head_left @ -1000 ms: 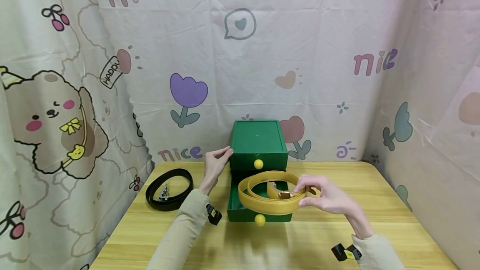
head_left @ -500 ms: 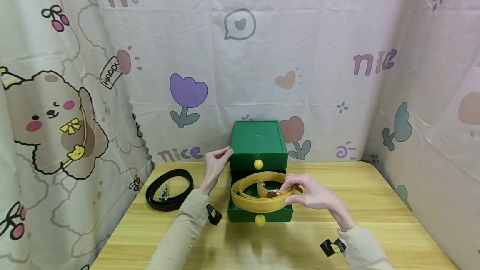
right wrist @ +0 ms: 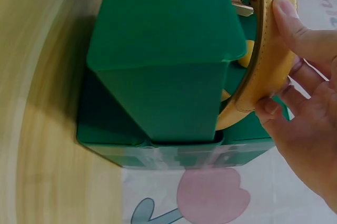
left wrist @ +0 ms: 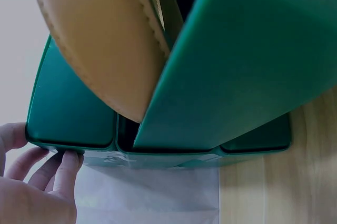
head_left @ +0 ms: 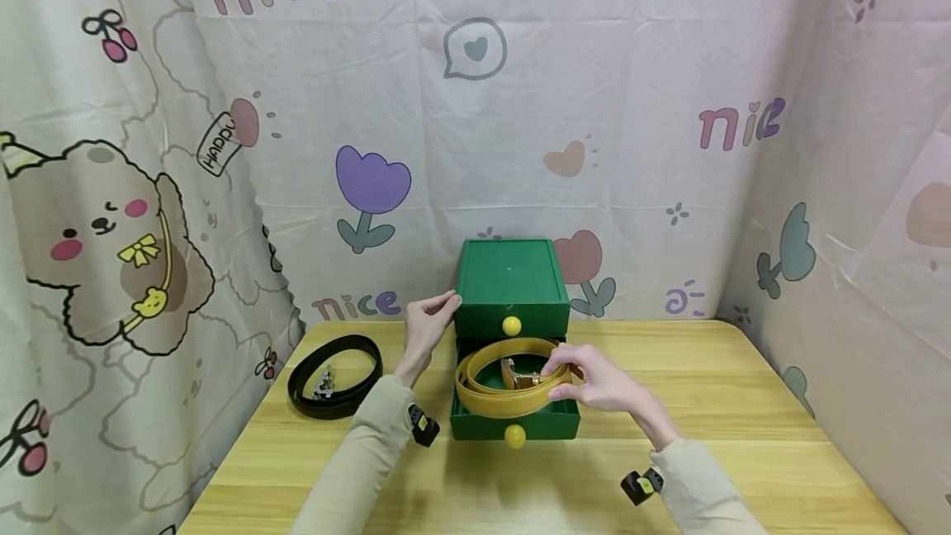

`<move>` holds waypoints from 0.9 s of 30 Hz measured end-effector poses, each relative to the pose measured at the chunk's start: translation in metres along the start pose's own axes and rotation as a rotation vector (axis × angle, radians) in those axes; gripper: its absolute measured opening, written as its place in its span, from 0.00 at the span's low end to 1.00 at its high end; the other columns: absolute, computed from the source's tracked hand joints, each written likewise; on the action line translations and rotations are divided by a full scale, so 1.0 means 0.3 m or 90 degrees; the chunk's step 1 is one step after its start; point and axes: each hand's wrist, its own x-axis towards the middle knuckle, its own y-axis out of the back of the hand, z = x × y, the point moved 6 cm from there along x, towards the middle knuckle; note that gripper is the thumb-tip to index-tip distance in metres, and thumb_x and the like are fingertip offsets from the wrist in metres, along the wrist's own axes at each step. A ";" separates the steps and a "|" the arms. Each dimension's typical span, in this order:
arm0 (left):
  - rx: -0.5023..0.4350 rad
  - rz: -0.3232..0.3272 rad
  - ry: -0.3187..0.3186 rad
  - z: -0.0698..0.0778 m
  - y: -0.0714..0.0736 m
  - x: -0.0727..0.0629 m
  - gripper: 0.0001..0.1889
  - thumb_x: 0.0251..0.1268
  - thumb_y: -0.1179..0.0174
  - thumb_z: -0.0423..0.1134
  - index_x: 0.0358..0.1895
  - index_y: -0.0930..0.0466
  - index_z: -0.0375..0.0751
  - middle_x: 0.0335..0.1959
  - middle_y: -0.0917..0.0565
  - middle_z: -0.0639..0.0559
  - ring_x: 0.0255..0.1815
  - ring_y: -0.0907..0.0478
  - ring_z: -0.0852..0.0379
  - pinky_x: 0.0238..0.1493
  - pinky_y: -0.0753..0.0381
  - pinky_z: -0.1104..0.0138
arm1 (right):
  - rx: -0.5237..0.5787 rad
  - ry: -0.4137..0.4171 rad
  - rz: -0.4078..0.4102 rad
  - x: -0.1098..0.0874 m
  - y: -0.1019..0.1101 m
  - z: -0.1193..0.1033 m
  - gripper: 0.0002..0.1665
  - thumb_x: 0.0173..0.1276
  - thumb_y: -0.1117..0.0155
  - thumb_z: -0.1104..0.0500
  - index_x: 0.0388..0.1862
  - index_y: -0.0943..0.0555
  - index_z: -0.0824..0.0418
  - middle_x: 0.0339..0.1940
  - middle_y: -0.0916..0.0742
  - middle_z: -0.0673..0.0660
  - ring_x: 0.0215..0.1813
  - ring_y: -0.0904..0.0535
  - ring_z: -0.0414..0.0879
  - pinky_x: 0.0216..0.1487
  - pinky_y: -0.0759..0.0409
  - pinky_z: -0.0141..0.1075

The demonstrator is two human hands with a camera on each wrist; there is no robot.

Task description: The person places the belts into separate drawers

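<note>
My right hand [head_left: 600, 380] pinches a coiled tan-yellow belt [head_left: 490, 405] by its right side, over a green drawer [head_left: 553, 428] pulled out from the drawer cabinet [head_left: 513, 271]. The belt's metal buckle [head_left: 526, 381] shows inside the coil. In the right wrist view the belt [right wrist: 269, 50] runs between thumb and fingers, its lower part behind the drawer wall [right wrist: 163, 95]. With its fingertips my left hand [head_left: 427, 329] grips the cabinet's upper left front corner; in the left wrist view, fingers [left wrist: 66, 171] lie against its side.
A coiled black belt [head_left: 334, 409] with a silver buckle [head_left: 324, 386] lies on the wooden table [head_left: 669, 353] to the left. The cabinet's upper drawer, with a yellow knob [head_left: 512, 325], is pushed in. A printed curtain [head_left: 639, 155] hangs behind and at the sides.
My right hand has moved left and a little toward the cabinet, bringing the tan-yellow belt from over the drawer's right side to over its middle. My left hand stays at the cabinet corner.
</note>
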 end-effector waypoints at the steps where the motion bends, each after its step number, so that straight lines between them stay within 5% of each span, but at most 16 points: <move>1: 0.003 0.002 -0.001 0.001 0.000 0.001 0.16 0.68 0.35 0.38 0.55 0.14 0.35 0.55 0.14 0.38 0.48 0.14 0.59 0.47 0.14 0.73 | -0.003 -0.002 0.001 0.000 -0.001 0.005 0.09 0.63 0.27 0.62 0.41 0.16 0.61 0.34 0.14 0.55 0.31 0.29 0.53 0.32 0.31 0.26; 9: -0.009 -0.001 0.009 -0.008 -0.001 0.001 0.16 0.68 0.35 0.38 0.56 0.14 0.37 0.53 0.13 0.38 0.45 0.14 0.64 0.47 0.15 0.74 | -0.033 -0.035 -0.003 -0.003 -0.014 0.044 0.09 0.63 0.26 0.61 0.41 0.16 0.60 0.37 0.13 0.54 0.38 0.24 0.41 0.39 0.23 0.32; 12: -0.008 0.001 0.005 -0.007 -0.001 0.000 0.16 0.68 0.35 0.38 0.56 0.14 0.37 0.54 0.13 0.38 0.44 0.15 0.65 0.49 0.14 0.71 | -0.056 -0.043 -0.001 0.001 -0.017 0.044 0.10 0.62 0.26 0.61 0.41 0.15 0.58 0.38 0.12 0.52 0.43 0.20 0.40 0.58 0.18 0.42; 14: -0.005 0.004 -0.002 -0.007 0.001 0.001 0.16 0.68 0.35 0.38 0.56 0.15 0.35 0.54 0.13 0.38 0.44 0.15 0.66 0.50 0.14 0.68 | -0.071 -0.043 0.001 0.007 -0.020 0.040 0.10 0.61 0.25 0.62 0.41 0.15 0.58 0.39 0.12 0.50 0.45 0.18 0.41 0.68 0.24 0.51; 17: -0.010 0.005 -0.002 -0.009 0.001 0.003 0.17 0.67 0.34 0.38 0.56 0.15 0.35 0.54 0.13 0.38 0.43 0.15 0.67 0.52 0.14 0.66 | -0.084 -0.030 0.004 0.016 -0.025 0.035 0.11 0.60 0.25 0.63 0.41 0.15 0.59 0.39 0.12 0.51 0.47 0.16 0.44 0.71 0.31 0.60; 27: -0.008 0.005 -0.003 -0.004 -0.003 0.000 0.16 0.68 0.35 0.38 0.56 0.15 0.35 0.54 0.13 0.37 0.45 0.14 0.65 0.50 0.14 0.69 | -0.094 -0.036 0.000 0.034 -0.045 0.058 0.11 0.60 0.25 0.63 0.41 0.16 0.58 0.40 0.12 0.51 0.47 0.18 0.44 0.60 0.20 0.43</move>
